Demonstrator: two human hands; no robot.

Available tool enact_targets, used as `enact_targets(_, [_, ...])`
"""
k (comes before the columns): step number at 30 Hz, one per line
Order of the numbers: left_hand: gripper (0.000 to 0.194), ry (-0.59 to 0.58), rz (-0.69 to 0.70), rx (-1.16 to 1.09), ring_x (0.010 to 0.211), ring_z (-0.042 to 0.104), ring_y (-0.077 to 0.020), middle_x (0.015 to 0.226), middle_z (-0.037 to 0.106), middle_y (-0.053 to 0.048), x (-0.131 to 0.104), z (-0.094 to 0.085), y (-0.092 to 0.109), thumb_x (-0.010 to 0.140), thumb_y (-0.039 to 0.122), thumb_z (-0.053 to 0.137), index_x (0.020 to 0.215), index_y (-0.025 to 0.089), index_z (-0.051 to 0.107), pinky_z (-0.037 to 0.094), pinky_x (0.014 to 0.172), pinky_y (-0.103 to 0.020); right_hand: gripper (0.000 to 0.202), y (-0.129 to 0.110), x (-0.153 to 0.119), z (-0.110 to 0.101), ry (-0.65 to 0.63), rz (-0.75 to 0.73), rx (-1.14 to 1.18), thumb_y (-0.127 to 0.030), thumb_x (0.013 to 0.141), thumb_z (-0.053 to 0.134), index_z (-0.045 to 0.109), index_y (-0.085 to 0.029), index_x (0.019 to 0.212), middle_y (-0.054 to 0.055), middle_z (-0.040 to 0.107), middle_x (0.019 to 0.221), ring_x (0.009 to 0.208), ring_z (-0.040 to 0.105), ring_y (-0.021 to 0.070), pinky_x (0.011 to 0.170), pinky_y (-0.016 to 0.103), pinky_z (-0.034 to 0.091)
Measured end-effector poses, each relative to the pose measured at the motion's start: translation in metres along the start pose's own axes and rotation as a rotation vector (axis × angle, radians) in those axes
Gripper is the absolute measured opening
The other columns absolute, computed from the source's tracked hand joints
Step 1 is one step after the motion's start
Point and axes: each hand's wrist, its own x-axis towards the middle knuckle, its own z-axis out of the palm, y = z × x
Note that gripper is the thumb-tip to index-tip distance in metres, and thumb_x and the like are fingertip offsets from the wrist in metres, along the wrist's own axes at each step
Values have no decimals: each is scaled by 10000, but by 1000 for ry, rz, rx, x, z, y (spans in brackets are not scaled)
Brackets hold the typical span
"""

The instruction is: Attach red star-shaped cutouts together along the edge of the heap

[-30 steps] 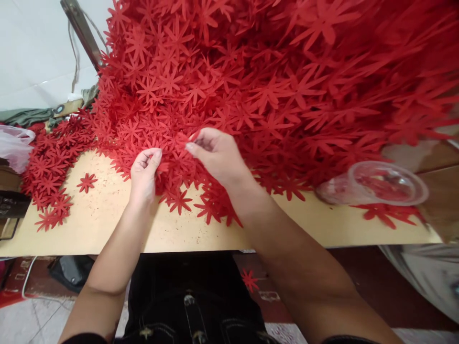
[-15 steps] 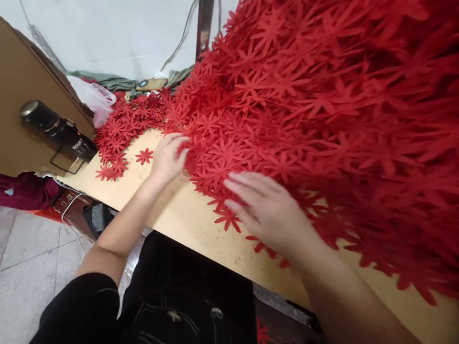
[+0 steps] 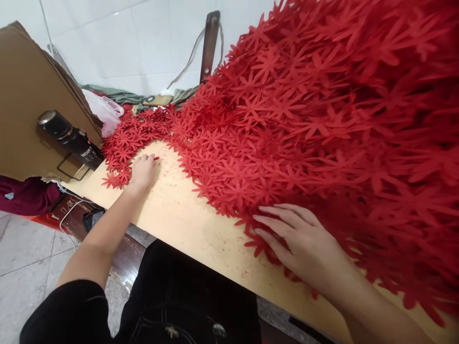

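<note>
A large heap of red flower-shaped cut-outs (image 3: 287, 100) with narrow petals fills the right side of the table (image 3: 179, 210). At the left, my left hand (image 3: 143, 170) is low over the tabletop with its fingers curled; a bit of a red cut-out (image 3: 157, 158) shows at the fingertips, the rest hidden beneath the hand. My right hand (image 3: 297, 234) lies against the heap's near edge, fingers spread and touching the cut-outs. A smaller band of red cut-outs (image 3: 139, 125) curves along the table's far left.
A black vacuum flask (image 3: 71, 138) leans by a cardboard sheet (image 3: 32, 91) at the left. Behind the smaller band are a white plastic bag (image 3: 107, 112) and green cloth (image 3: 124, 97). A dark post (image 3: 210, 45) stands against the tiled wall.
My left hand has left the heap's edge and moved left onto the spot where a single cut-out lay. My right hand has shifted right and nearer along the heap.
</note>
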Motion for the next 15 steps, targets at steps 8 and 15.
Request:
enact_targets(8, [163, 231, -128, -813, 676, 537, -116, 700, 597, -2, -1, -11, 47, 868, 189, 470, 769, 169, 597, 413, 697, -237, 192, -17, 39, -28, 211, 176, 197, -308, 879, 523, 677, -238, 970, 80, 708, 943, 912, 623, 227, 856, 422, 512])
enact_targets(15, [512, -353, -79, -1479, 444, 306, -56, 457, 381, 60, -73, -13, 177, 775, 588, 562, 495, 179, 433, 276, 488, -237, 394, -24, 83, -3, 295, 648, 753, -490, 871, 495, 660, -205, 1088, 121, 680, 1135, 1080, 643, 253, 944, 446, 531])
